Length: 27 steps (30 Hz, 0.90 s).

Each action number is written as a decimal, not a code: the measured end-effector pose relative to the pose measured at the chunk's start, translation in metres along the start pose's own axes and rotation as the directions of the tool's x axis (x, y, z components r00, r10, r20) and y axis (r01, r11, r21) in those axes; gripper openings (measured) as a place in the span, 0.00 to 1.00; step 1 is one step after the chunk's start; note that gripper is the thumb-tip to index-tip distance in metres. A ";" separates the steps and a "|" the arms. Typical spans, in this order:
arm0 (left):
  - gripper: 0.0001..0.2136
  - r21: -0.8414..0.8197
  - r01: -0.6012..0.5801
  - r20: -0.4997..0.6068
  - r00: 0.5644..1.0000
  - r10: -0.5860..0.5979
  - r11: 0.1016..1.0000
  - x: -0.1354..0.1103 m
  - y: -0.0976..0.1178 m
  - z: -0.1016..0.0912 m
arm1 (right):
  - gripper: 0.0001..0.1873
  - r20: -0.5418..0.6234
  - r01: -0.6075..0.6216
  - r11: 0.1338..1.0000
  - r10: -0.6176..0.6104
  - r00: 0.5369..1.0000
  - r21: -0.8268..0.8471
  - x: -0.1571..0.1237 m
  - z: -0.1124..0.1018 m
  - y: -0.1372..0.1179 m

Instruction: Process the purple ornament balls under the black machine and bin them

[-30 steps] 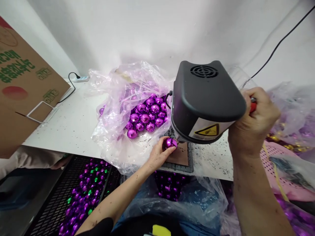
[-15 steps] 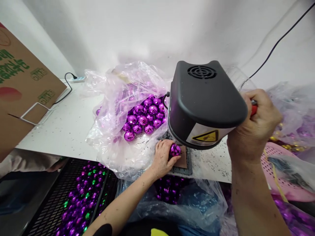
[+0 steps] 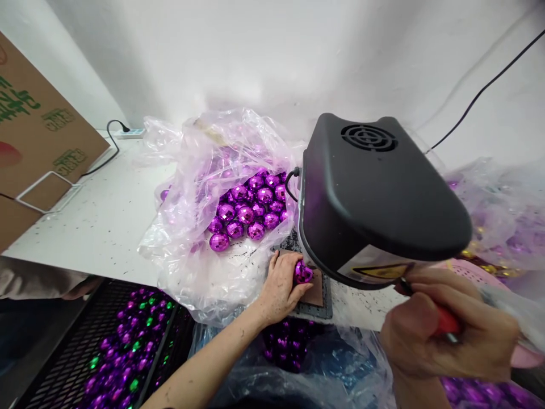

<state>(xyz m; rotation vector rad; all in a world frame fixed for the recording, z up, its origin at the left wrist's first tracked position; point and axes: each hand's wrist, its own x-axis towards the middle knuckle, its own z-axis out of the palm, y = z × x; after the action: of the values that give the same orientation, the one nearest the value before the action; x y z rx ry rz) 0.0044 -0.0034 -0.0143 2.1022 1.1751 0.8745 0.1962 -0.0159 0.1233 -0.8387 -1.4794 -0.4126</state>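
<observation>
Purple ball (image 3: 302, 272) faceted, shiny, pinched in left grip (image 3: 281, 285); right grip (image 3: 451, 341) clenching red handle (image 3: 445, 324).

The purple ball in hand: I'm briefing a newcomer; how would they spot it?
Find the black machine head over the table. Beneath it, the left hand holds one purple ball on a brown pad; the others lie loose in a bag.

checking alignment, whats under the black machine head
The left hand holds a purple ball over a brown plate under the black machine head. The head hides the plate's far part. The right hand grips a red handle.
</observation>
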 end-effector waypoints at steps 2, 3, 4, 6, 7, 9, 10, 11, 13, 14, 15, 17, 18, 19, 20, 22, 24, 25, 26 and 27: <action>0.20 -0.004 0.003 0.000 1.000 -0.003 1.000 0.000 0.000 0.000 | 0.15 0.003 -0.044 0.998 0.044 0.999 -0.046 -0.012 -0.002 -0.003; 0.20 -0.006 0.003 0.000 1.000 -0.003 1.000 0.000 0.000 0.000 | 0.15 0.003 -0.059 0.996 0.060 0.998 -0.069 -0.016 -0.002 -0.004; 0.20 -0.008 0.004 0.000 1.000 -0.004 1.000 -0.001 0.000 0.000 | 0.14 0.000 -0.062 0.994 0.063 0.998 -0.089 -0.019 -0.002 -0.006; 0.20 -0.012 0.005 0.005 1.000 -0.005 1.000 -0.001 0.000 0.000 | 0.13 0.007 -0.059 0.991 0.060 0.998 -0.120 -0.025 -0.001 -0.009; 0.20 -0.013 0.006 0.008 1.000 -0.006 1.000 -0.001 0.001 0.000 | 0.13 0.007 -0.060 0.990 0.062 0.998 -0.125 -0.027 -0.001 -0.010; 0.21 -0.014 0.011 0.015 1.000 -0.011 1.000 -0.001 0.001 -0.001 | 0.11 -0.007 -0.084 0.989 0.084 0.996 -0.122 -0.032 0.000 -0.011; 0.21 -0.014 0.015 0.018 1.000 -0.015 1.000 -0.001 0.001 -0.001 | 0.11 -0.016 -0.102 0.988 0.101 0.995 -0.118 -0.035 0.000 -0.011; 0.22 -0.015 0.019 0.019 1.000 -0.019 1.000 -0.001 0.001 -0.001 | 0.10 -0.028 -0.113 0.987 0.111 0.993 -0.111 -0.037 0.000 -0.012; 0.22 -0.016 0.024 0.022 0.999 -0.024 1.000 -0.001 0.001 -0.001 | 0.08 -0.039 -0.117 0.987 0.113 0.993 -0.114 -0.039 0.000 -0.013; 0.22 -0.017 0.025 0.023 0.999 -0.024 1.000 -0.001 0.001 -0.001 | 0.06 -0.021 -0.121 0.986 0.119 0.993 -0.117 -0.039 0.000 -0.015; 0.22 -0.018 0.024 0.023 0.999 -0.024 1.000 -0.001 0.001 -0.001 | 0.06 0.008 -0.135 0.984 0.137 0.991 -0.116 -0.039 0.000 -0.017; 0.22 -0.020 0.022 0.021 1.000 -0.022 1.000 -0.001 0.002 -0.001 | 0.06 0.069 -0.177 0.979 0.184 0.980 -0.101 -0.038 0.000 -0.020; 0.22 -0.022 0.022 0.018 1.000 -0.022 1.000 -0.001 0.002 -0.001 | 0.07 0.090 -0.208 0.974 0.216 0.972 -0.094 -0.039 0.000 -0.022; 0.22 -0.025 0.021 0.018 1.000 -0.021 0.999 -0.001 0.002 -0.001 | 0.08 0.087 -0.233 0.969 0.240 0.967 -0.083 -0.040 0.001 -0.022; 0.22 -0.027 0.021 0.019 1.000 -0.020 0.999 -0.001 0.003 -0.002 | 0.08 0.063 -0.239 0.968 0.244 0.968 -0.072 -0.042 0.003 -0.022; 0.21 -0.029 0.021 0.028 0.999 -0.020 0.999 -0.001 0.003 -0.002 | 0.09 -0.031 -0.209 0.975 0.207 0.978 -0.078 -0.045 0.007 -0.019; 0.21 -0.022 0.023 0.039 0.999 -0.022 0.999 0.000 0.003 -0.001 | 0.10 -0.128 -0.170 0.980 0.156 0.979 -0.107 -0.049 0.014 -0.014; 0.21 -0.015 0.024 0.043 0.999 -0.023 1.000 0.000 0.003 -0.001 | 0.11 -0.177 -0.152 0.981 0.129 0.976 -0.121 -0.052 0.017 -0.011; 0.21 -0.007 0.024 0.042 0.999 -0.023 1.000 0.000 0.003 -0.001 | 0.12 -0.218 -0.146 0.981 0.116 0.969 -0.128 -0.054 0.020 -0.008; 0.21 0.002 0.022 0.038 0.999 -0.022 1.000 0.000 0.003 -0.001 | 0.14 -0.247 -0.147 0.981 0.113 0.962 -0.124 -0.058 0.022 -0.006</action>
<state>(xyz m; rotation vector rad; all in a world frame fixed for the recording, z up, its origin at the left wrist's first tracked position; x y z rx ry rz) 0.0056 -0.0043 -0.0116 2.0943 1.1773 0.8201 0.1712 -0.0181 0.0661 -0.9583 -1.1750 -0.5056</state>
